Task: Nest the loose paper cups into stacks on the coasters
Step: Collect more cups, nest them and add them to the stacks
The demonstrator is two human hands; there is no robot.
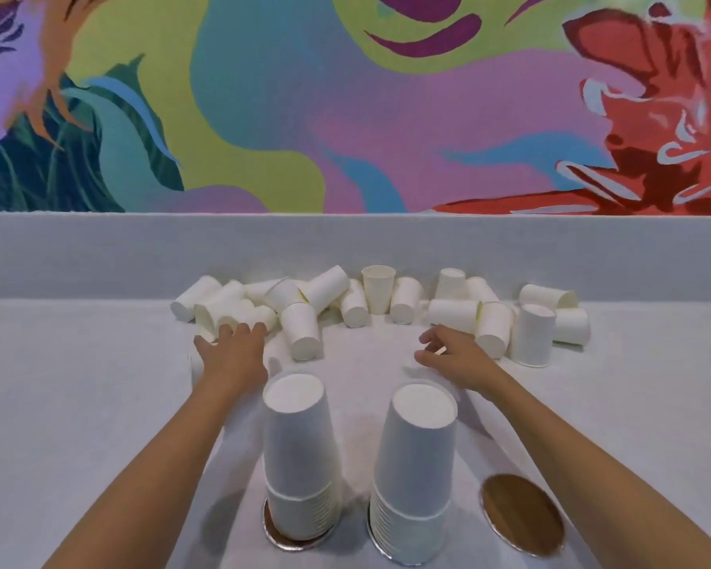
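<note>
Two tall stacks of upside-down white paper cups stand near me, the left stack (pixel 300 445) on a round coaster (pixel 285 543) and the right stack (pixel 417 453) on another coaster (pixel 377 544). A third wooden coaster (pixel 522 513) lies bare to the right. Several loose cups (pixel 329 287) lie scattered in a row along the back wall. My left hand (pixel 232 357) reaches into the left cluster, straight fingers touching cups there; a cup (pixel 196 369) shows partly under its wrist. My right hand (pixel 454 355) hovers with loosely curled fingers, holding nothing, just short of a lying cup (pixel 493 328).
A pale cloth covers the table (pixel 79 384), with a low grey wall (pixel 99 252) behind the cups and a colourful mural above it. One cup (pixel 378 289) stands upright at the back; another (pixel 532 336) stands upside down at the right.
</note>
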